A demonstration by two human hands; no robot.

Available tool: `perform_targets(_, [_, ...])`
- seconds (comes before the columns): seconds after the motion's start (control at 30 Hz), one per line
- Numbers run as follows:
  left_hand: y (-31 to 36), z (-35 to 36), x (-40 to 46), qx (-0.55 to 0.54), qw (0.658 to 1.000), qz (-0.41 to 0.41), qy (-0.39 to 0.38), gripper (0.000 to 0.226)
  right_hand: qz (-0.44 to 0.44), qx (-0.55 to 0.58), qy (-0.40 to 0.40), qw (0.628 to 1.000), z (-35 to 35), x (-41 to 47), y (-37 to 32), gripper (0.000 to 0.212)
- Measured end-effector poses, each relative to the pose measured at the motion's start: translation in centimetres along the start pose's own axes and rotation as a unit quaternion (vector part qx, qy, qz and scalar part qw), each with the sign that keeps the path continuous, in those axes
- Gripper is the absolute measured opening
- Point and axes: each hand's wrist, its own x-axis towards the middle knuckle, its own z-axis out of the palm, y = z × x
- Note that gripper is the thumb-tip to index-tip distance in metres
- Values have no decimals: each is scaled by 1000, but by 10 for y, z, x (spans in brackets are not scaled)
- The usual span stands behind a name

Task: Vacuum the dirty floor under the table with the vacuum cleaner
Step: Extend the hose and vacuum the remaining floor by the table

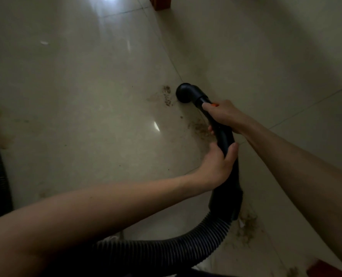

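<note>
The glossy pale beige floor tiles (86, 92) carry thin grey grout lines and brown-olive specks of scattered dirt (167, 95), the rigid black plastic vacuum nozzle tube (188, 94) bears a small orange tab (214, 105), the ribbed flexible hose (166, 250) is black, and the square wooden table leg (159, 3) is reddish-brown.

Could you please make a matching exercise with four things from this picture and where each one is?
Things:
1. nozzle
2. left hand
3. right hand
4. hose

Places:
a. nearer grip on the wand
b. beside the dirt patch
c. curving below the arms
d. grip closest to the nozzle

Pairs: 1-b, 2-a, 3-d, 4-c
</note>
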Motion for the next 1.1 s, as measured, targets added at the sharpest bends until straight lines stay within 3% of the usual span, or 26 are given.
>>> perform_targets(0.4, [0, 6, -16, -92, 996, -19, 2, 53, 6, -3, -60, 998, 3, -11, -3, 32])
perform_targets(0.6, [0, 2, -15, -39, 999, -20, -7, 62, 11, 0, -18, 1000, -1, -16, 0, 33])
perform_targets(0.93, [-12, -5, -28, -52, 997, -49, 0, 56, -19, -4, -78, 997, 27, -22, -1, 34])
perform_targets(1.1, [-12, -5, -30, -37, 998, -54, -3, 57, -22, -5, -65, 998, 28, -26, 2, 35])
